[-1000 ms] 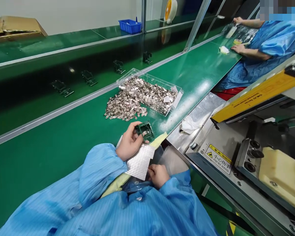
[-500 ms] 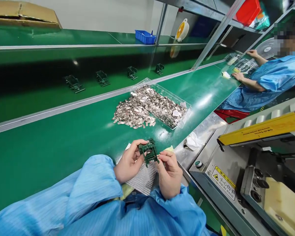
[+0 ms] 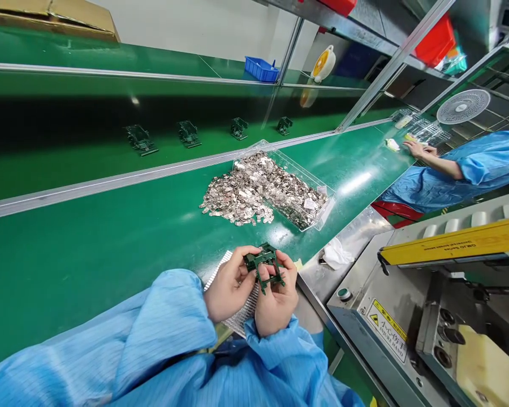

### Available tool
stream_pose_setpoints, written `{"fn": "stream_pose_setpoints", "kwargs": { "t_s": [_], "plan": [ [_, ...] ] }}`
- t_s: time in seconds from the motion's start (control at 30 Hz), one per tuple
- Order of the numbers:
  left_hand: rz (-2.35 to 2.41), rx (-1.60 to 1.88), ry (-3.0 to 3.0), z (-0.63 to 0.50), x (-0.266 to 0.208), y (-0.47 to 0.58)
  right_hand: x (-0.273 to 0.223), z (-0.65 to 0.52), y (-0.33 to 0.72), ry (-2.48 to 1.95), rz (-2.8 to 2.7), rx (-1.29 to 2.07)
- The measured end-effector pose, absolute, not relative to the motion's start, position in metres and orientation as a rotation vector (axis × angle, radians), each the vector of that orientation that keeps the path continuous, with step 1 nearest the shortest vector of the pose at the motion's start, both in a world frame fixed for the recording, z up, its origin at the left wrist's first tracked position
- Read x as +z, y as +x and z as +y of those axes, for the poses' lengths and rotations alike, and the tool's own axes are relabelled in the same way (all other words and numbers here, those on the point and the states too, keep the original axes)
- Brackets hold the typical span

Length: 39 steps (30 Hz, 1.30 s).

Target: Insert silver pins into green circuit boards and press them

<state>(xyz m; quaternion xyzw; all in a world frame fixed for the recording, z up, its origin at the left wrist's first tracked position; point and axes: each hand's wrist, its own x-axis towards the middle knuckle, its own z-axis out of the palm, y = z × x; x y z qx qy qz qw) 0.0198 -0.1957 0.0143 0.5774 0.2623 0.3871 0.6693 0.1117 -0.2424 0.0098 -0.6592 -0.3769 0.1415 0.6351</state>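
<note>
Between my two hands is a dark green plastic frame (image 3: pixel 263 255) with open gaps and small prongs. My left hand (image 3: pixel 229 288) pinches its left side between thumb and fingers. On the right, my right hand (image 3: pixel 277 305) grips the lower right part, its thumb pressed against the frame's opening. Under the hands lies a silvery ridged sheet (image 3: pixel 246 314), largely covered by them. Beyond, a pile of small metal pieces (image 3: pixel 233 195) spreads out from a tipped clear plastic tray (image 3: pixel 322 217) on the green bench (image 3: pixel 152 243).
Several similar green frames (image 3: pixel 189 134) stand along the dark green back strip. To my right is a machine with a yellow bar (image 3: pixel 453 240) and a warning label (image 3: pixel 385 329). A white cloth (image 3: pixel 337 254) lies beside it. Farther right, a co-worker in blue sleeves (image 3: pixel 492 158) works at the bench.
My right hand has moved in to the left, its thumb now against the frame's opening. The frame has turned slightly. The co-worker's raised hand has come down to the bench.
</note>
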Motion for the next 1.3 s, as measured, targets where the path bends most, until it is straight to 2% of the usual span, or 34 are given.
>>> {"fn": "stream_pose_setpoints", "kwargs": {
  "t_s": [0.27,0.6,0.93,1.3],
  "plan": [
    [0.602,0.918,1.241,-0.199,0.011,0.023,0.007,-0.239,0.108,-1.453,-0.784,0.338],
    [0.542,0.868,1.143,-0.198,0.015,0.024,0.008,-0.261,0.137,-1.210,-0.728,0.572],
    [0.475,0.780,1.356,-0.208,0.019,0.022,0.023,-0.268,0.139,-1.171,-0.673,0.830],
    [0.574,0.671,1.674,-0.219,0.045,0.040,0.029,-0.292,0.157,-1.111,-0.594,0.823]
  ]
}}
